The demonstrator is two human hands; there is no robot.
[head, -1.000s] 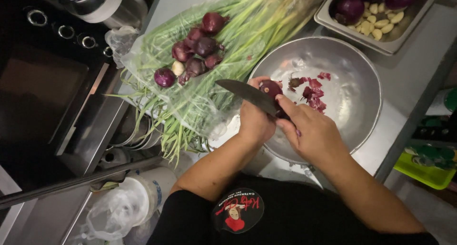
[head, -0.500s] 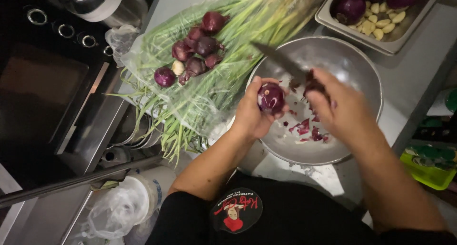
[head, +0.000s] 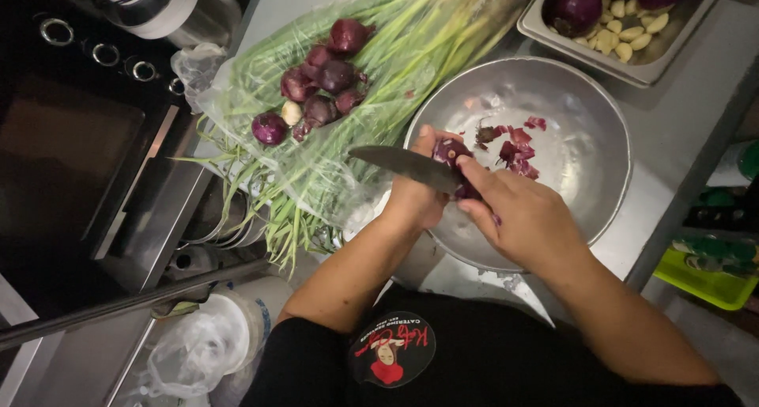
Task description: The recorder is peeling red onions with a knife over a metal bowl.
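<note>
Purple, papery-skinned, the small onion (head: pixel 449 152) is sitting over the steel bowl (head: pixel 601 217), the left hand (head: pixel 415 195) cupping it; right hand (head: pixel 526 217) is gripping the knife (head: pixel 407 166). Probably slippery once peeled, firm.

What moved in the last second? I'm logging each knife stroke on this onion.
Half a second ago the right hand had lifted the knife away over the steel bowl; now the blade is back on the red onion, pointing left. The left hand kept hold of the onion. Peels in the bowl, the loose onions and greens stayed put.
</note>
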